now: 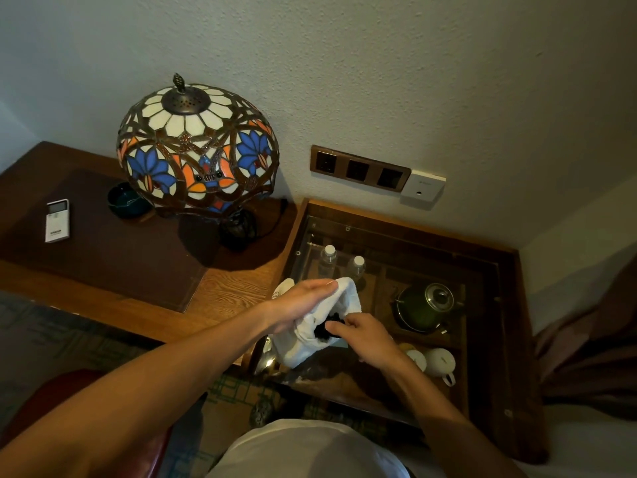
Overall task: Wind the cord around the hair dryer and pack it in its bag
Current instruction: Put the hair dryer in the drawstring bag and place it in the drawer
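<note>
A white cloth bag is held above the glass-topped side table. My left hand lies flat along the bag's upper side and holds it. At the bag's mouth my right hand has its fingers pinched on something black, the hair dryer or its cord. Only a small black part shows, the rest is inside the bag or behind my fingers.
A stained-glass lamp stands on the wooden desk, with a white remote and a dark bowl to its left. Under the glass are two bottles, a green kettle and white cups. Wall sockets sit above.
</note>
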